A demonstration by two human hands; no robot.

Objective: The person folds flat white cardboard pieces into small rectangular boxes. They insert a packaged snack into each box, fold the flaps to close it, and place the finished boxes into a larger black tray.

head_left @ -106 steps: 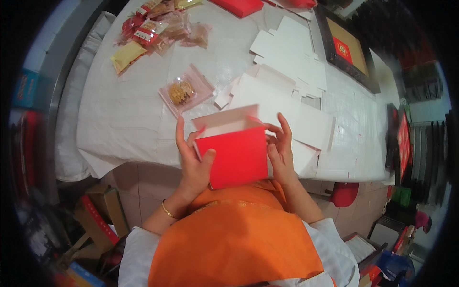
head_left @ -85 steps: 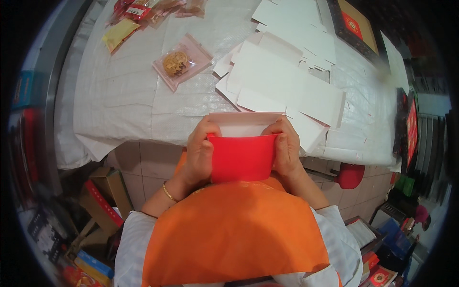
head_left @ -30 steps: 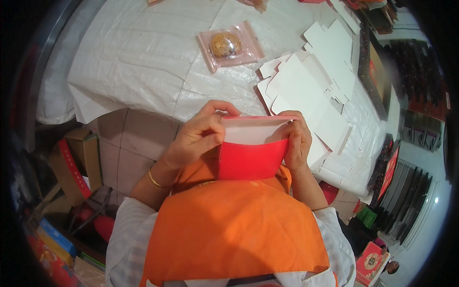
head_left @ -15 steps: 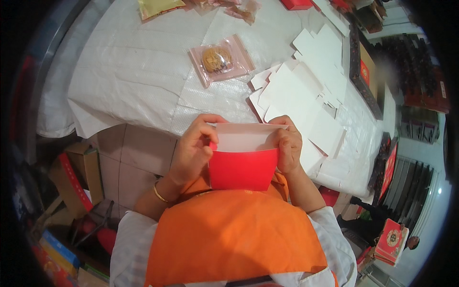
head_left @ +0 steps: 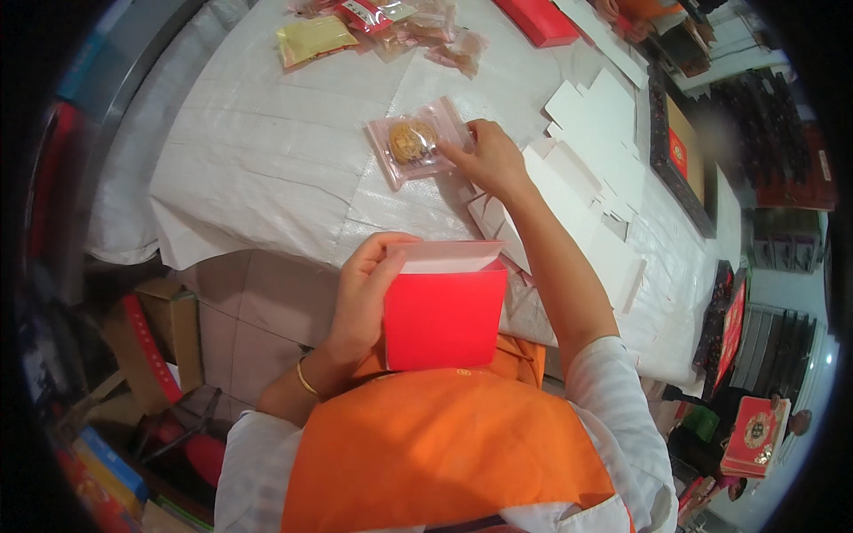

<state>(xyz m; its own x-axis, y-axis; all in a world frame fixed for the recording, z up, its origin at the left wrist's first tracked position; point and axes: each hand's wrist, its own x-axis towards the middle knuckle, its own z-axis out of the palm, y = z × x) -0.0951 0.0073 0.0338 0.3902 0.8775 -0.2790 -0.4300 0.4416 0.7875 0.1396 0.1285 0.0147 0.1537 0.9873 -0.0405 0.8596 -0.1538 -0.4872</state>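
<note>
My left hand [head_left: 362, 289] grips the left side of a red paper box [head_left: 444, 320], thumb at its upper edge. The box is held upright against my orange apron, its top flap raised with the pale inside showing. Over the table, my right hand [head_left: 487, 158] has its thumb and fingers at the right edge of a clear, pink-edged packet. Inside that packet is a round golden mooncake [head_left: 413, 140], lying on the white table cover [head_left: 267, 151].
Flat white card blanks [head_left: 577, 213] lie to the right. At the back are a yellow packet [head_left: 317, 40], several other wrapped packets [head_left: 418, 27] and a red box [head_left: 542, 22]. A dark-framed box [head_left: 680, 147] stands at the right edge. An open carton [head_left: 164, 342] sits lower left.
My right hand has let go of the red box and moved forward to the mooncake packet. My left hand still holds the box. The whole view has shifted slightly.
</note>
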